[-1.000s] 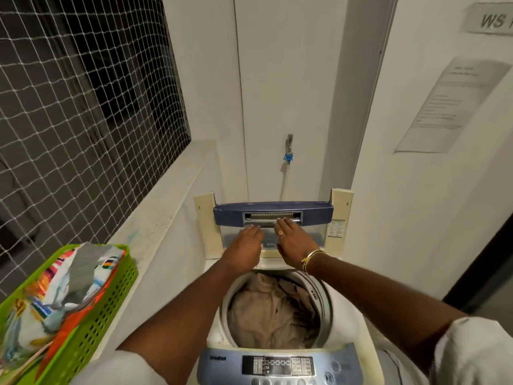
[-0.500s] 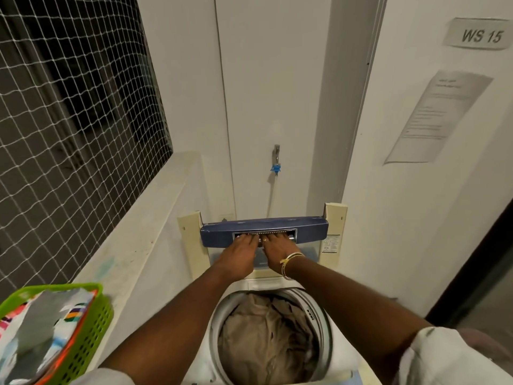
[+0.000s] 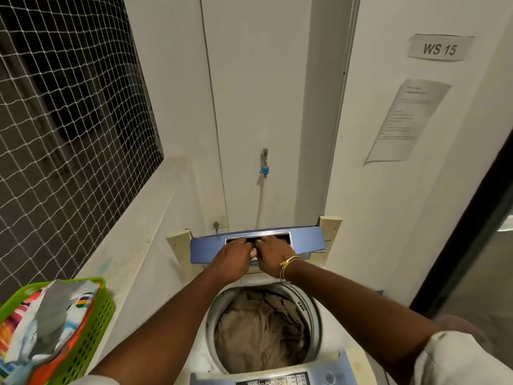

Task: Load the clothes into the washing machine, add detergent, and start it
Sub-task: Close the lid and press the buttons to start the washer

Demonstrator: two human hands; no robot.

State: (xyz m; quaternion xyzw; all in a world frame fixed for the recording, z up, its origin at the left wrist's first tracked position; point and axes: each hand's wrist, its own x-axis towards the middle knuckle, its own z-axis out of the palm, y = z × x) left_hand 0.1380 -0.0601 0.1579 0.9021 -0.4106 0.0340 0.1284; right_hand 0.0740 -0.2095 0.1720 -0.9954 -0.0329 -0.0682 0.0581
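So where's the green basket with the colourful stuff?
In the head view it's at the bottom left. The green basket sits on the pale ledge, left of the washing machine and below the netted window.

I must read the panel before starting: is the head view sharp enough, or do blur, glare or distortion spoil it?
Head view: control panel blurred and cut by the bottom edge, labels unreadable; head view: glare streaks the lid handle slot above the left hand and right hand; head view: wide-angle bowing of the net; clothes dim but distinct.
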